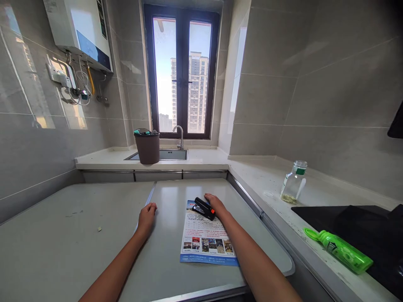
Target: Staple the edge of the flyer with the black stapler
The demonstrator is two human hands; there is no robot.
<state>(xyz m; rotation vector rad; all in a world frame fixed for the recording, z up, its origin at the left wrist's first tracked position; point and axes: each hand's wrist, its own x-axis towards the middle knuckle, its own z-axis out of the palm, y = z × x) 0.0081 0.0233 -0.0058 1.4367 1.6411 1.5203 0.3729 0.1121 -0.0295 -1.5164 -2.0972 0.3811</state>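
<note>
My left hand (147,217) rests on the grey tabletop (103,243) by the seam, fingers curled in and nothing visible in them. My right hand (217,205) is at the black stapler (203,209), its fingers bent around the far side and the palm against the rear end, which has a red patch. Part of the grip is hidden behind the stapler. Its two arms are spread apart, over the top of a printed flyer (204,230) with small photos and a blue bottom band. My right forearm covers the flyer's right edge.
A brown bin (147,149) stands at the sink (173,155) under the window. Along the right counter (252,180) are a glass jar (292,184), a green bottle (346,251) lying down with its cap open, and a black surface (343,218). A small scrap (99,229) lies on the left.
</note>
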